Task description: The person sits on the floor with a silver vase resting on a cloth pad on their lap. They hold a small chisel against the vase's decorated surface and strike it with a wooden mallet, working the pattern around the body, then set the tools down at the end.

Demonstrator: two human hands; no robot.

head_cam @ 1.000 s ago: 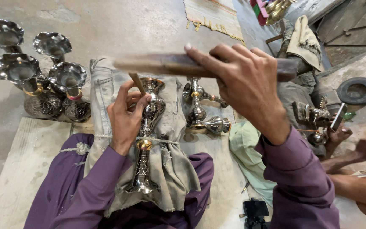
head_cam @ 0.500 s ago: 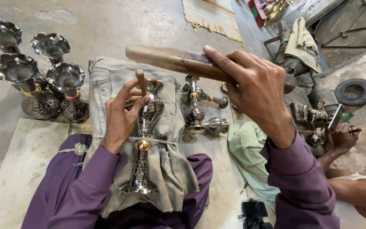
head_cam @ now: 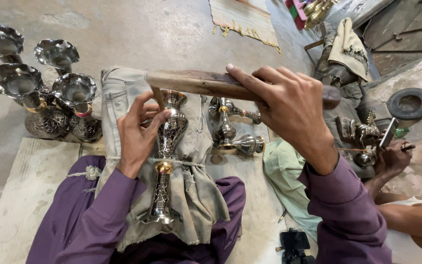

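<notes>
At the centre of the frame, we work an engraved metal vase (head_cam: 168, 161) laid lengthwise on the grey cloth (head_cam: 199, 186) over our lap, its mouth pointing to the top of the picture. Our left hand (head_cam: 137, 134) is closed around a thin wooden-handled punch (head_cam: 158, 98), its lower end hidden by the fingers at the vase's neck, while the heel of the hand steadies the body. Our right hand (head_cam: 294, 107) grips a wooden mallet (head_cam: 196, 82) held level across the upper middle of the frame, just above the punch.

We judge this to be the chasing step: the tool is seated and the mallet poised. The next move seems to call for a short, square blow on the punch's head, with the left hand keeping the vase from rolling on the cloth.

Against the frame of a second ago, the mallet sits a little lower and further right, and our left thumb has shifted up along the punch; the vase lies as it did.

At upper left stand four finished vases (head_cam: 40, 93); right of the lap lie loose vase parts (head_cam: 233, 129). At the right edge another person's hand (head_cam: 391, 156) holds a small tool.
</notes>
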